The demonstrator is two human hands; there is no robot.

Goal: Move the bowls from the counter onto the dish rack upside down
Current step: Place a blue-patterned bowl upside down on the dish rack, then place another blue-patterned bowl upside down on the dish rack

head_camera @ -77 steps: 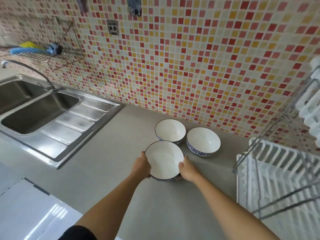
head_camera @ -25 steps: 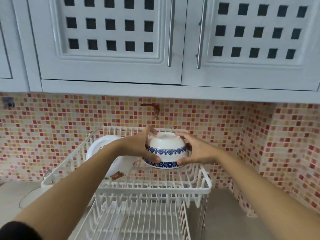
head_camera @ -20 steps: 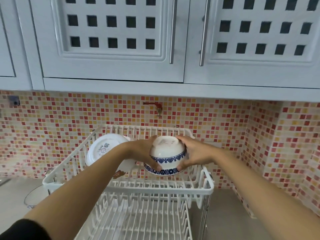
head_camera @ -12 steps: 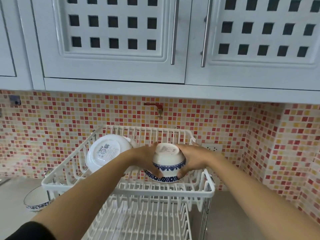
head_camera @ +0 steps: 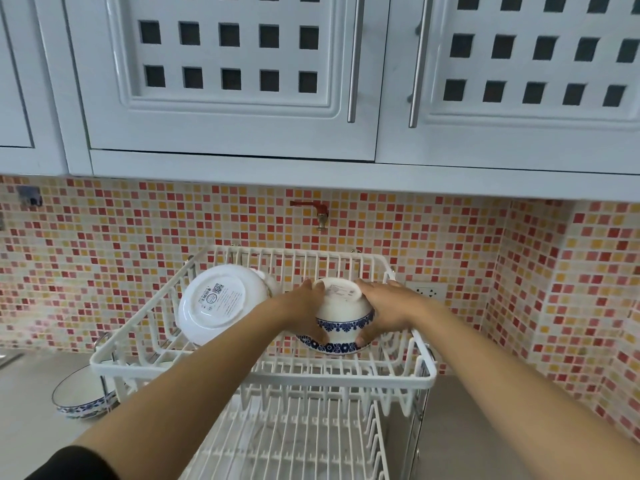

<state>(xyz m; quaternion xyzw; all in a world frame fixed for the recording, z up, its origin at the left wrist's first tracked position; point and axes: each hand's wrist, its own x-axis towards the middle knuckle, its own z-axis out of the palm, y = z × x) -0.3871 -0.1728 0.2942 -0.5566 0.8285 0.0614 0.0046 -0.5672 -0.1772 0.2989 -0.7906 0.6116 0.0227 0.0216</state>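
A white bowl with a blue flower band (head_camera: pixel 341 315) is upside down in the right half of the top tier of the white wire dish rack (head_camera: pixel 263 370). My left hand (head_camera: pixel 304 313) grips its left side and my right hand (head_camera: pixel 384 311) its right side. Whether its rim rests on the wires is hard to tell. A white dish (head_camera: pixel 216 301) leans on edge in the left half of the same tier, underside toward me. Another blue-banded bowl (head_camera: pixel 81 396) stands upright on the counter left of the rack.
The rack's lower tier (head_camera: pixel 291 441) lies below the top one. White wall cupboards (head_camera: pixel 242 74) hang overhead. A mosaic tile wall (head_camera: pixel 485 271) with a red tap (head_camera: pixel 313 209) and a socket (head_camera: pixel 429 292) stands behind. Grey counter (head_camera: pixel 460 427) extends to the right.
Both hands carried the bowl from the counter, turned it upside down, and lowered it deeper into the top tier. The view has tilted slightly down.
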